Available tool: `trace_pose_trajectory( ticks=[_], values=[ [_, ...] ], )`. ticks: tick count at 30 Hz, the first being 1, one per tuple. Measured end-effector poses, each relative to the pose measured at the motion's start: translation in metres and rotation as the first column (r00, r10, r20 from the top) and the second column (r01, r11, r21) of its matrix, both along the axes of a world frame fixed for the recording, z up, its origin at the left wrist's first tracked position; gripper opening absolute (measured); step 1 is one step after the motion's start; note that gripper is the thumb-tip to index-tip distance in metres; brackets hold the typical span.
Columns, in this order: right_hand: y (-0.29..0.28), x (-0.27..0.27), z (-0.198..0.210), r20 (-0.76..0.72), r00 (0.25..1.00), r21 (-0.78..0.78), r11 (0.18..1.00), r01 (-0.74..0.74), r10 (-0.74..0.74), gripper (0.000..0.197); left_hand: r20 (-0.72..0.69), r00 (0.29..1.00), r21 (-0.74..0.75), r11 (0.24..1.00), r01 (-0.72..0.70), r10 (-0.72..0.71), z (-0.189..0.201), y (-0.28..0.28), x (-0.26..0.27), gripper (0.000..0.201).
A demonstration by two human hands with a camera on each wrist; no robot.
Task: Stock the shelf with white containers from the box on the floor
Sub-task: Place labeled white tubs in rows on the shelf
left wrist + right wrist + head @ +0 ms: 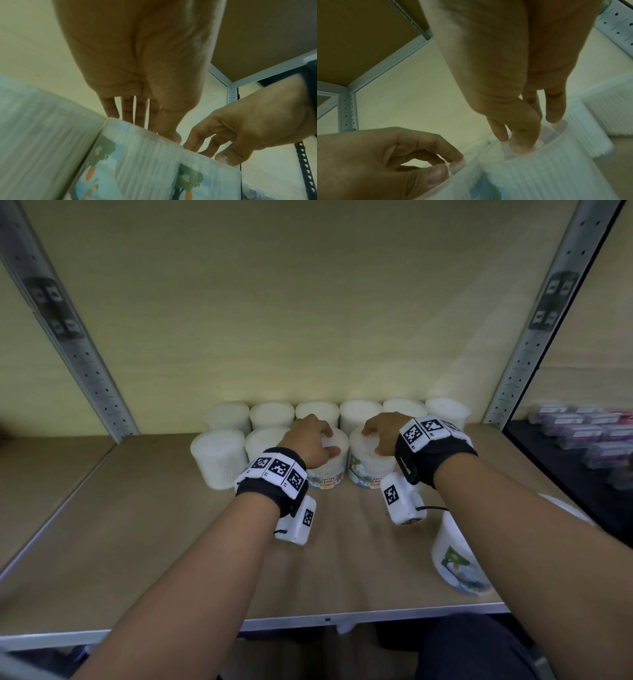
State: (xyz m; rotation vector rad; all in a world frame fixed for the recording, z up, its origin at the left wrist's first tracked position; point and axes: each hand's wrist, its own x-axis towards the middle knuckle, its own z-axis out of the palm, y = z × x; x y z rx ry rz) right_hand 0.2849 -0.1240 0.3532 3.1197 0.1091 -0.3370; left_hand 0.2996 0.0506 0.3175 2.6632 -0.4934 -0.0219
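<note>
Two rows of white cotton-bud containers stand at the back of the wooden shelf (137,525). My left hand (313,440) grips the top of one front-row container (329,470) from above, thumb in front and fingers behind (133,116). My right hand (382,433) grips the lid of the container beside it (366,470) the same way. In the right wrist view its fingertips (554,116) press on that container's lid (547,169). Both containers rest on the shelf, side by side, with their picture labels (145,162) facing me.
Another labelled white container (459,559) stands near the shelf's front edge under my right forearm. Perforated metal uprights (85,364) frame the bay on both sides. Purple packs (589,433) fill the neighbouring shelf on the right. Bare board lies left of and in front of the rows.
</note>
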Motion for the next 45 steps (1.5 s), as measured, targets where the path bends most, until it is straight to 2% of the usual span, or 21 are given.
trace_pose_trajectory(
  ticks=[16, 28, 45],
  values=[
    [0.023, -0.086, 0.021, -0.101, 0.992, -0.065, 0.995, -0.079, 0.072, 0.05, -0.014, 0.998, 0.049, 0.997, 0.062, -0.062, 0.007, 0.016, -0.091, 0.042],
    [0.013, -0.156, 0.015, -0.032, 0.993, 0.025, 0.993, -0.112, 0.113, 0.052, 0.018, 0.996, -0.006, 0.996, 0.087, -0.087, 0.002, 0.031, -0.156, 0.04],
    [-0.004, -0.185, 0.009, -0.062, 0.993, 0.116, 0.989, -0.095, 0.102, 0.053, 0.045, 0.997, -0.072, 0.995, 0.07, -0.067, -0.004, 0.026, -0.179, 0.04]
  ],
)
